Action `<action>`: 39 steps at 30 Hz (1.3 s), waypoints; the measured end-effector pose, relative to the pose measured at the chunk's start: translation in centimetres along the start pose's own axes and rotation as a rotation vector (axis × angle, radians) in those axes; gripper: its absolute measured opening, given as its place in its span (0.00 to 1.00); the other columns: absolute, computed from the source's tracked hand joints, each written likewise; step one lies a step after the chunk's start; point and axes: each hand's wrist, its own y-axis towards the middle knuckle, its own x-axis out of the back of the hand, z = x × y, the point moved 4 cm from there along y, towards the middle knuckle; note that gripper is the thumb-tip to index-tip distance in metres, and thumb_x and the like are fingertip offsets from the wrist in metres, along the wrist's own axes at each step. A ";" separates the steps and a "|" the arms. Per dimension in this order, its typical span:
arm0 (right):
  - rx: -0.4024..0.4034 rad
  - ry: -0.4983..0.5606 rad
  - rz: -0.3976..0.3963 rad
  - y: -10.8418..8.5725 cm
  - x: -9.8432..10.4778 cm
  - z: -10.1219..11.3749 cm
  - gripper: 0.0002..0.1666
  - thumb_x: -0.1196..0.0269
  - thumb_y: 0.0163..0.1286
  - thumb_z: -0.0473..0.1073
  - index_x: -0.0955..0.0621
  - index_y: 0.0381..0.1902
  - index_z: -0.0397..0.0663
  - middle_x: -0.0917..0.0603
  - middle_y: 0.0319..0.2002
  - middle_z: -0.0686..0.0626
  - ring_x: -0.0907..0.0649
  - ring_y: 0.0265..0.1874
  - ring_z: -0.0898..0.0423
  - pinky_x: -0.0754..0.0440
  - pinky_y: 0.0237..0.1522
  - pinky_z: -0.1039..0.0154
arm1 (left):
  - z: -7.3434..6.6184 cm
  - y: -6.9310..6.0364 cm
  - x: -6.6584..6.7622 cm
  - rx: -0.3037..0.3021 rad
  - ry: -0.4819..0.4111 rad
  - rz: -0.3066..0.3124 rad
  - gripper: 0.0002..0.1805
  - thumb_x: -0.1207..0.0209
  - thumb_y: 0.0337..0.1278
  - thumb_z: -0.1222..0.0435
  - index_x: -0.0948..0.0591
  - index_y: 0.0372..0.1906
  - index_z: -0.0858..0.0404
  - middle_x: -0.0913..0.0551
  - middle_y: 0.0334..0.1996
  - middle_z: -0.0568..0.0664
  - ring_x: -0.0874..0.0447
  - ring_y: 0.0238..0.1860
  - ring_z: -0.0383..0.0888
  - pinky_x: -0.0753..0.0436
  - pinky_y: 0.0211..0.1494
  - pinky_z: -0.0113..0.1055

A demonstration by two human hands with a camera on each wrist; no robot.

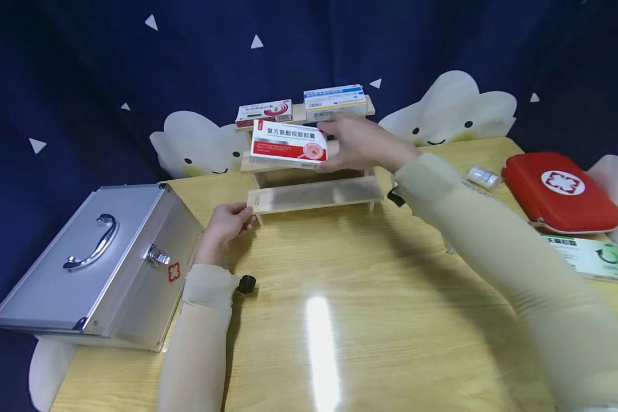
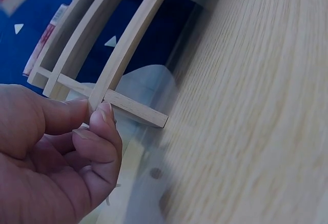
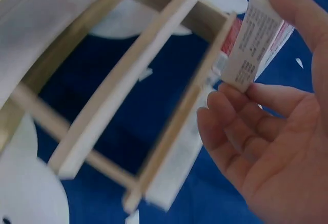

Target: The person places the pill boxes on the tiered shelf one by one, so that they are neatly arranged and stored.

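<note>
Right hand grips red-and-white box; left hand pinches wooden rack

Head view: The red-and-white box is held at its right end, thumb below and fingers above, printed face toward the camera. It hangs in front of the rack's upper part, just below the top tier; whether it touches the middle tier, cannot tell. On the top tier, a small pink-and-white box at left, a blue-and-white box at right. Left hand at the left front corner of the lowest tier. Rack stands on a wood-grain table. Silver case with metal handle at far left. Far right: red case with white emblem, green-and-white box beside its near edge, small white bottle to its left. Dark blue curtain behind, with clouds and triangles.

Left wrist view: Thumb and index finger close on the end of the lowest plank; other fingers curl in.

Right wrist view: Box pinched between thumb and fingers, end panel toward the camera, other fingers loosely bent. Rack tiers slant across, partly blurred.
</note>
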 end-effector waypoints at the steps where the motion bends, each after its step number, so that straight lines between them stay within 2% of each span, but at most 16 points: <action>1: 0.004 0.001 -0.001 0.7 -0.3 0.3 0.54 0.28 0.55 0.63 0.32 0.71 0.39 0.28 0.64 0.39 0.27 0.58 0.44 0.31 0.62 0.49 | 0.0 -0.1 -0.1 0.000 0.000 0.001 0.22 0.52 0.77 0.64 0.31 0.68 0.71 0.22 0.47 0.59 0.24 0.33 0.39 0.23 0.35 0.27; 6: -0.007 -0.015 0.031 3.7 -1.7 1.3 0.53 0.28 0.56 0.62 0.31 0.71 0.37 0.27 0.63 0.39 0.27 0.60 0.44 0.32 0.64 0.50 | 0.1 -0.1 -0.6 0.004 -0.011 -0.007 0.23 0.51 0.77 0.64 0.31 0.68 0.71 0.21 0.47 0.60 0.24 0.33 0.40 0.21 0.36 0.27; 8: -0.019 -0.015 0.052 4.5 -2.4 1.4 0.46 0.28 0.56 0.61 0.26 0.64 0.37 0.23 0.57 0.40 0.26 0.56 0.46 0.30 0.60 0.51 | 0.2 0.0 -0.8 0.006 -0.008 -0.011 0.23 0.51 0.77 0.64 0.31 0.69 0.70 0.21 0.47 0.60 0.23 0.34 0.40 0.21 0.37 0.28; 10: -0.042 -0.018 0.075 5.1 -2.9 1.5 0.37 0.28 0.56 0.61 0.22 0.53 0.39 0.21 0.48 0.42 0.25 0.49 0.47 0.28 0.54 0.52 | 0.2 0.0 -0.8 0.010 -0.006 -0.016 0.24 0.51 0.77 0.63 0.32 0.69 0.70 0.20 0.47 0.59 0.23 0.34 0.40 0.21 0.37 0.28; 13: -0.073 -0.032 0.097 5.7 -3.6 1.4 0.30 0.27 0.56 0.59 0.22 0.40 0.41 0.23 0.38 0.45 0.26 0.41 0.48 0.28 0.48 0.53 | 0.2 0.1 -0.9 0.010 -0.002 -0.014 0.24 0.51 0.77 0.63 0.32 0.70 0.70 0.21 0.47 0.58 0.23 0.34 0.40 0.22 0.37 0.27; 14: -0.081 -0.036 0.105 5.9 -3.7 1.4 0.30 0.27 0.56 0.59 0.22 0.40 0.41 0.23 0.38 0.45 0.26 0.41 0.48 0.28 0.49 0.53 | 0.1 0.1 -0.9 0.010 -0.003 -0.014 0.24 0.51 0.77 0.63 0.31 0.69 0.70 0.21 0.47 0.58 0.23 0.34 0.40 0.22 0.36 0.27; 16: -0.094 -0.039 0.120 6.2 -4.0 1.2 0.32 0.27 0.57 0.59 0.22 0.45 0.39 0.22 0.41 0.43 0.25 0.43 0.47 0.27 0.52 0.53 | 0.1 0.2 -0.9 0.009 -0.004 -0.015 0.23 0.51 0.77 0.63 0.30 0.69 0.70 0.21 0.46 0.58 0.24 0.33 0.39 0.23 0.35 0.26; 18: -0.109 -0.030 0.145 6.5 -4.2 1.1 0.38 0.28 0.58 0.60 0.23 0.55 0.37 0.21 0.48 0.41 0.24 0.49 0.46 0.28 0.58 0.53 | 0.0 0.2 -0.8 0.003 -0.002 -0.016 0.22 0.51 0.77 0.63 0.30 0.68 0.70 0.21 0.46 0.58 0.24 0.32 0.39 0.23 0.34 0.26; 21: -0.134 -0.015 0.182 6.8 -4.4 0.9 0.48 0.30 0.60 0.61 0.30 0.68 0.36 0.25 0.60 0.38 0.27 0.60 0.44 0.34 0.66 0.53 | -0.1 0.2 -0.7 -0.008 0.000 -0.018 0.22 0.52 0.77 0.64 0.30 0.68 0.71 0.21 0.45 0.58 0.24 0.32 0.39 0.24 0.33 0.26; 23: -0.146 -0.004 0.203 7.1 -4.5 0.8 0.52 0.30 0.61 0.62 0.34 0.72 0.36 0.29 0.66 0.37 0.30 0.65 0.44 0.37 0.69 0.52 | -0.1 0.2 -0.6 -0.011 0.000 -0.021 0.22 0.52 0.77 0.64 0.30 0.68 0.71 0.21 0.45 0.58 0.24 0.31 0.39 0.24 0.33 0.26; 29: -0.160 0.029 0.253 7.9 -5.1 0.8 0.53 0.32 0.63 0.62 0.39 0.75 0.39 0.32 0.69 0.39 0.31 0.65 0.46 0.39 0.70 0.53 | 0.2 0.2 -0.4 0.011 -0.007 -0.025 0.22 0.51 0.77 0.63 0.29 0.67 0.70 0.20 0.45 0.59 0.24 0.31 0.39 0.23 0.33 0.27; 34: -0.147 0.042 0.262 8.3 -5.3 0.9 0.53 0.33 0.64 0.62 0.40 0.76 0.39 0.32 0.68 0.39 0.30 0.63 0.47 0.38 0.69 0.53 | 0.5 0.4 -0.2 0.019 -0.009 -0.033 0.21 0.51 0.77 0.63 0.28 0.67 0.69 0.20 0.45 0.58 0.24 0.32 0.40 0.23 0.34 0.28; 36: -0.133 0.041 0.264 8.4 -5.2 1.0 0.52 0.33 0.65 0.62 0.39 0.74 0.38 0.29 0.65 0.39 0.29 0.60 0.47 0.36 0.67 0.53 | 0.5 0.4 -0.1 0.015 -0.010 -0.039 0.21 0.51 0.77 0.63 0.28 0.67 0.69 0.20 0.45 0.58 0.24 0.32 0.40 0.23 0.34 0.28; 39: -0.133 0.029 0.283 8.5 -5.2 1.0 0.51 0.35 0.66 0.62 0.39 0.74 0.38 0.29 0.65 0.39 0.30 0.60 0.47 0.36 0.68 0.52 | 0.5 0.4 -0.1 0.009 -0.015 -0.039 0.21 0.51 0.77 0.63 0.28 0.66 0.69 0.20 0.45 0.58 0.24 0.32 0.39 0.23 0.34 0.28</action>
